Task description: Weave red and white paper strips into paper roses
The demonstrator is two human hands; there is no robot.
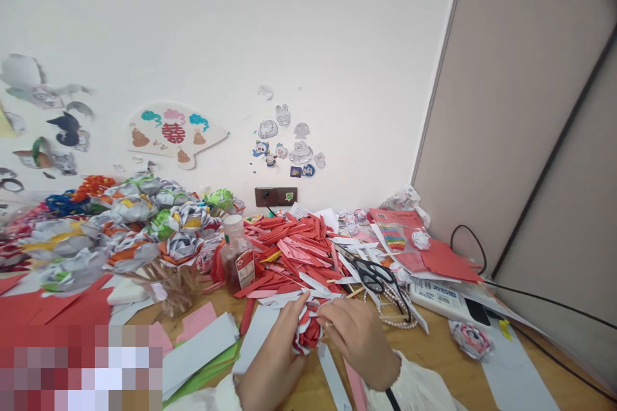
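Low in the middle of the view, a red and white folded paper flower [308, 329] is between my two hands. My left hand [276, 354] wraps round its left side, thumb and fingers closed on it. From the right, my right hand [354, 339] bends its fingers against the flower's edge, pinching at a petal; the fingertips are partly hidden. White paper strips [332, 376] lie on the table below the flower. Just beyond my hands is a heap of folded red and pink paper strips [294, 244].
A glass bottle [240, 263] stands left of the heap. Black scissors [371, 273] and a pearl string [405, 323] lie to the right. Many paper flowers [139, 212] fill the left side. A loose paper flower [471, 340] rests at the right, near a black cable [554, 298].
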